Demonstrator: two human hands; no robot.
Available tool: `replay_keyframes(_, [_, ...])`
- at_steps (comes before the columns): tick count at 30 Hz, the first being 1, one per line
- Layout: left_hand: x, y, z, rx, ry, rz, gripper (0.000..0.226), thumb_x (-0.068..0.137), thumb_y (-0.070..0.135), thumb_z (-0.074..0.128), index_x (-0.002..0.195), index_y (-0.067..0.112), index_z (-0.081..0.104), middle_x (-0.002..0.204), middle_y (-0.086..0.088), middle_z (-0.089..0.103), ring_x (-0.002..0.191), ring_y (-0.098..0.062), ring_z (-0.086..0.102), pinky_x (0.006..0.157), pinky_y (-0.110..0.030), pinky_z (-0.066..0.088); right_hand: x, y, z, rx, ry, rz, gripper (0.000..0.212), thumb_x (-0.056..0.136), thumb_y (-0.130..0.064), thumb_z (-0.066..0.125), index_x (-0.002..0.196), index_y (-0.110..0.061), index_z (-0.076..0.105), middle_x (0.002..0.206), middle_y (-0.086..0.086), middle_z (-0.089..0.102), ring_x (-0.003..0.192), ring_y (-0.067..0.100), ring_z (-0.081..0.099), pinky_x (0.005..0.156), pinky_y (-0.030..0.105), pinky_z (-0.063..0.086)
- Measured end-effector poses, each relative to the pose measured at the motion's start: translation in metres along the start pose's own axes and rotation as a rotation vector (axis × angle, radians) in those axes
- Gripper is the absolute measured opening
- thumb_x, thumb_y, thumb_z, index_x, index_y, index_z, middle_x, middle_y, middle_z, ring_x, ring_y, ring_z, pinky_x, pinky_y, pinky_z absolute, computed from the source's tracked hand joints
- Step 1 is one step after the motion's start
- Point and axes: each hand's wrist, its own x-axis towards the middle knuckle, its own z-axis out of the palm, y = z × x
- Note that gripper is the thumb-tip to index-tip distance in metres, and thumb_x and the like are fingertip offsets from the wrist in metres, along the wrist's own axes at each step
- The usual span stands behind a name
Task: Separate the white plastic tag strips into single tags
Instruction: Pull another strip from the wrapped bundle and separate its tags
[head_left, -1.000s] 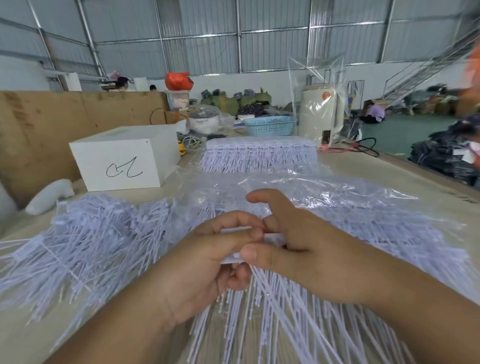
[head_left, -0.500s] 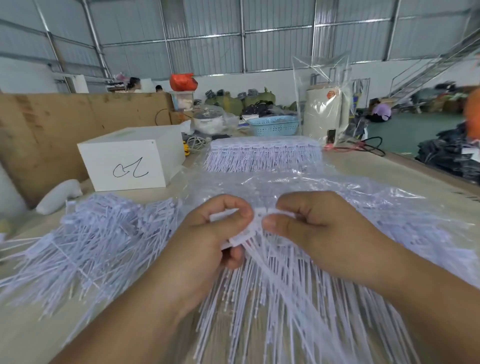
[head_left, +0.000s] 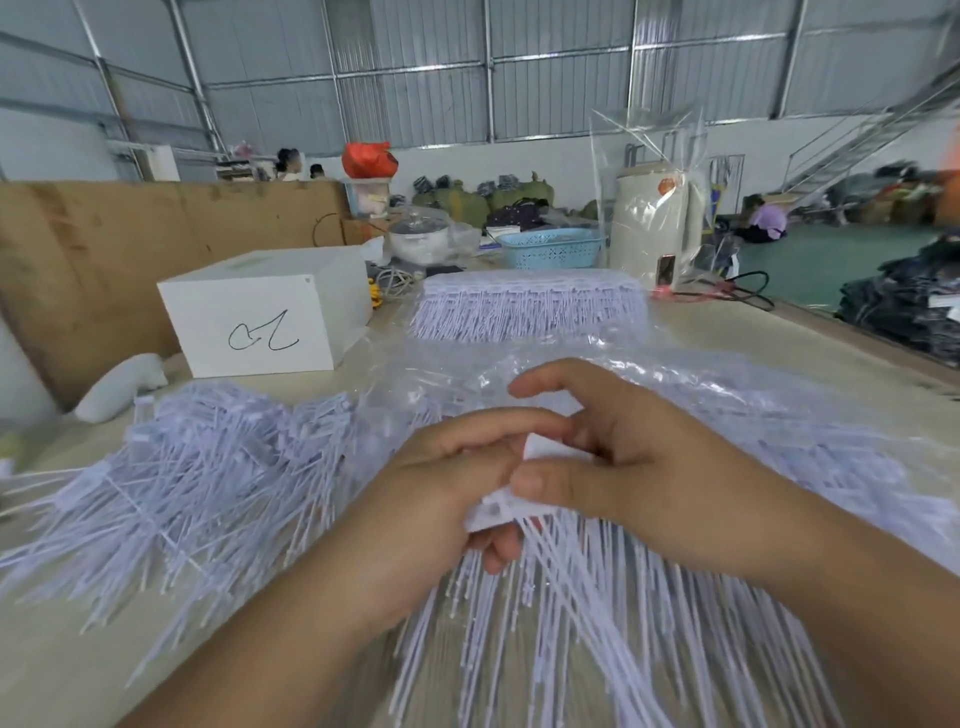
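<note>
Tabletop (head_left: 727, 332): pale, broad, carries all items listed.
Clear plastic sheet (head_left: 649, 384): crumpled, spread across the middle of the tabletop, behind the hands and over further tags at right.
Loose tag heap (head_left: 208, 478): white single tags, tangled, on the tabletop left of the hands.
White box (head_left: 265, 312): closed, handwritten mark on its front, far left, behind the heap.
Stacked tag strips (head_left: 530, 304): neat block, heads up and tails hanging toward the viewer, far centre, well apart from the hands.
Tag strip (head_left: 498, 506): white, held at centre, its thin tails fanning down toward the viewer.
Right hand (head_left: 623, 467): thumb pressed on the strip's head; forefinger raised clear.
Left hand (head_left: 447, 493): fingers closed around the strip's head from the left, touching the right hand.
</note>
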Motion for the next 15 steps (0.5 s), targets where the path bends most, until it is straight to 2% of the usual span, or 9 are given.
replay_keyframes(2, [-0.0009,0.0016,-0.0014,-0.013,-0.024,-0.021,0.027,0.077,0.020,0.057,0.093,0.023,0.079,0.086,-0.019,0.068,0.042,-0.013,0.049,0.042,-0.020,0.041,-0.0001,-0.0006,-0.0027,0.014,-0.022,0.036,0.060,0.077,-0.044,0.075,0.128,-0.041,0.045,0.094,0.011,0.073,0.086,0.027,0.070,0.085,0.047,0.052])
replay_keyframes(5, [-0.0011,0.0015,-0.0002,-0.032,-0.017,-0.044,0.026,0.076,0.023,0.056,0.089,0.022,0.079,0.089,-0.022,0.067,0.039,-0.013,0.047,0.041,-0.021,0.040,-0.0002,0.0005,-0.0026,-0.013,-0.063,0.047,0.070,0.077,-0.037,0.078,0.135,-0.039,0.039,0.092,-0.002,0.075,0.086,0.013,0.071,0.085,0.034,0.054])
replay_keyframes(8, [-0.0013,-0.0014,0.0005,-0.082,-0.045,-0.049,0.026,0.077,0.034,0.057,0.088,0.022,0.078,0.086,-0.007,0.073,0.039,-0.011,0.047,0.040,-0.020,0.040,0.0012,0.0039,0.0001,-0.027,-0.037,0.061,0.076,0.070,-0.043,0.080,0.135,-0.040,0.040,0.094,-0.001,0.074,0.088,0.014,0.071,0.088,0.039,0.055])
replay_keyframes(12, [-0.0008,-0.0044,-0.0010,-0.037,-0.024,-0.023,0.016,0.076,0.029,0.065,0.085,0.023,0.078,0.058,0.001,0.063,0.038,-0.009,0.046,0.041,-0.019,0.039,0.0009,0.0050,0.0027,-0.106,-0.039,0.055,0.076,0.068,-0.052,0.077,0.133,-0.047,0.040,0.096,-0.017,0.069,0.094,0.001,0.066,0.091,0.033,0.050])
replay_keyframes(14, [0.0008,-0.0050,-0.0022,-0.035,0.019,0.028,0.013,0.076,0.026,0.067,0.083,0.025,0.078,0.061,0.000,0.063,0.038,-0.009,0.045,0.041,-0.019,0.039,0.0005,0.0030,0.0010,-0.072,-0.055,0.049,0.075,0.069,-0.053,0.075,0.134,-0.042,0.040,0.103,-0.011,0.072,0.098,0.008,0.068,0.094,0.040,0.051])
replay_keyframes(15, [0.0014,-0.0049,-0.0034,-0.038,0.041,0.054,0.013,0.077,0.026,0.066,0.084,0.025,0.078,0.063,-0.001,0.063,0.039,-0.009,0.046,0.041,-0.019,0.039,-0.0002,0.0007,-0.0019,-0.068,-0.056,0.053,0.069,0.070,-0.053,0.074,0.131,-0.039,0.045,0.102,-0.005,0.073,0.094,0.015,0.070,0.091,0.044,0.053])
